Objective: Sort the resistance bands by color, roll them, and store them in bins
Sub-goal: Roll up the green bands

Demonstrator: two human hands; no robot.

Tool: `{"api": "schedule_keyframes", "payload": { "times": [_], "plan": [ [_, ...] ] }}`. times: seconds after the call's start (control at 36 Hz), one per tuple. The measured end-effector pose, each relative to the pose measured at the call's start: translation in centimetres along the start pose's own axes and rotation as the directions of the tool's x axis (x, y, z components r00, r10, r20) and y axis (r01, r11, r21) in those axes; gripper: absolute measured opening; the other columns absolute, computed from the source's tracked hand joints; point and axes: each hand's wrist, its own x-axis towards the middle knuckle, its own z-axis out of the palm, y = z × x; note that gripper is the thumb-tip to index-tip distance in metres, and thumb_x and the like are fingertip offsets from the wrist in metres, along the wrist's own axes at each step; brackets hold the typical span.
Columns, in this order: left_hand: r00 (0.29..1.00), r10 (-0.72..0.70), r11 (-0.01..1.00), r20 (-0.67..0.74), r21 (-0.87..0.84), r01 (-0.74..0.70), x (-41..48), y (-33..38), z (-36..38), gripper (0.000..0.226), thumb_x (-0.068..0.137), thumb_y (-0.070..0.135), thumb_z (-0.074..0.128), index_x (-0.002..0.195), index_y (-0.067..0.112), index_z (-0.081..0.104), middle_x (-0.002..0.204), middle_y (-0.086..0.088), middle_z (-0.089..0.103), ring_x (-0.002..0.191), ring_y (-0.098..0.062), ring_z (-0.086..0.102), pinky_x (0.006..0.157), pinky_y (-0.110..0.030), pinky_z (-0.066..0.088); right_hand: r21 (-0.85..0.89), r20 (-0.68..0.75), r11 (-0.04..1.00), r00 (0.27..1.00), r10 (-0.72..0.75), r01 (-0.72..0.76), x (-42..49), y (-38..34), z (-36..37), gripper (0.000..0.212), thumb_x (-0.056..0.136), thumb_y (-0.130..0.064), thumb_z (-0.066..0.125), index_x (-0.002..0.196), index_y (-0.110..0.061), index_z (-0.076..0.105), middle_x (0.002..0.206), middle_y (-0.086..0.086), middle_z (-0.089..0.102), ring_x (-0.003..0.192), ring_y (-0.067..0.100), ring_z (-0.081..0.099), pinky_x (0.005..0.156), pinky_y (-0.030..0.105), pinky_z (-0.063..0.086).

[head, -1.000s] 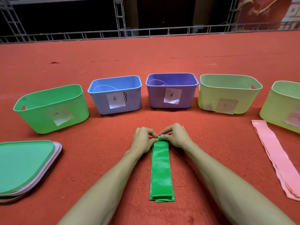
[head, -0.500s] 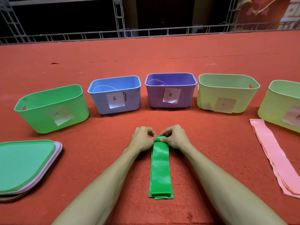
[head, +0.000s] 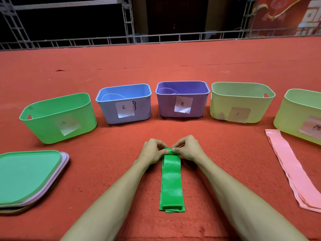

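Note:
A stack of green resistance bands lies lengthwise on the red carpet in front of me. Its far end is curled into a small roll. My left hand pinches the roll's left side and my right hand pinches its right side. Pink bands lie flat at the right. Five labelled bins stand in an arc behind: a green bin, a blue bin, a purple bin, a pale yellow-green bin and another pale bin at the right edge.
A stack of bin lids, green on top, lies at the left. Something thin curves inside the blue and purple bins. A metal truss rail runs along the far edge of the carpet.
The roll at the far end of the green bands has grown slightly and moved a little toward me. Both hands stay pinched on it.

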Motion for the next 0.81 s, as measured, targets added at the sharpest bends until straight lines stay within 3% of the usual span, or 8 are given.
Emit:
{"api": "schedule_keyframes", "payload": {
  "times": [0.11, 0.25, 0.39, 0.64, 0.81],
  "plan": [
    [1.0, -0.007, 1.0, -0.005, -0.003, 0.007, -0.3, 0.1, 0.0, 0.014, 0.077, 0.027, 0.079, 0.091, 0.023, 0.076, 0.091, 0.006, 0.075, 0.092, -0.01, 0.066, 0.087, -0.026, 0.05, -0.012, 0.005, 1.0, 1.0, -0.01, 0.01, 0.0, 0.0, 0.2, 0.008, 0.074, -0.02, 0.08, 0.081, -0.018, 0.076, 0.075, -0.006, 0.07, 0.077, 0.008, 0.063, 0.072, 0.02, 0.046],
    [1.0, -0.003, 1.0, -0.011, 0.0, 0.003, -0.6, 0.3, 0.0, 0.014, 0.074, 0.026, 0.081, 0.086, 0.023, 0.075, 0.089, 0.006, 0.074, 0.09, -0.011, 0.066, 0.086, -0.028, 0.051, -0.026, 0.031, 1.0, 0.999, 0.009, -0.008, -0.2, 0.1, 0.4, 0.029, 0.074, -0.026, 0.082, 0.101, -0.02, 0.075, 0.09, -0.002, 0.071, 0.085, 0.008, 0.06, 0.075, 0.018, 0.043],
    [1.0, -0.004, 1.0, -0.01, -0.023, 0.004, -1.0, 0.5, -0.1, 0.015, 0.075, 0.018, 0.081, 0.088, 0.017, 0.074, 0.091, 0.004, 0.073, 0.086, -0.009, 0.064, 0.082, -0.023, 0.048, -0.031, 0.041, 0.999, 0.999, 0.033, -0.032, -0.4, 0.4, 0.4, 0.024, 0.072, -0.027, 0.083, 0.094, -0.019, 0.077, 0.089, 0.0, 0.075, 0.081, 0.008, 0.064, 0.071, 0.02, 0.046],
    [1.0, 0.01, 0.998, 0.001, -0.058, -0.01, -1.7, 0.7, -0.3, 0.005, 0.08, 0.018, 0.074, 0.085, 0.019, 0.075, 0.091, 0.004, 0.074, 0.094, -0.01, 0.067, 0.088, -0.027, 0.05, -0.006, 0.043, 0.999, 0.998, 0.052, -0.052, -1.0, 0.1, 0.4, 0.017, 0.069, -0.016, 0.083, 0.085, -0.02, 0.078, 0.075, -0.004, 0.071, 0.066, 0.003, 0.059, 0.062, 0.017, 0.043],
    [1.0, -0.009, 0.999, -0.019, -0.045, 0.008, -2.2, 1.0, 0.0, 0.006, 0.077, 0.026, 0.078, 0.079, 0.023, 0.073, 0.087, 0.008, 0.073, 0.094, -0.013, 0.066, 0.088, -0.029, 0.05, 0.021, 0.026, 0.998, 0.998, 0.054, -0.054, -1.4, 0.0, 0.2, 0.016, 0.069, -0.026, 0.083, 0.083, -0.02, 0.078, 0.07, -0.005, 0.07, 0.06, 0.001, 0.059, 0.053, 0.014, 0.041]
  ]
}}
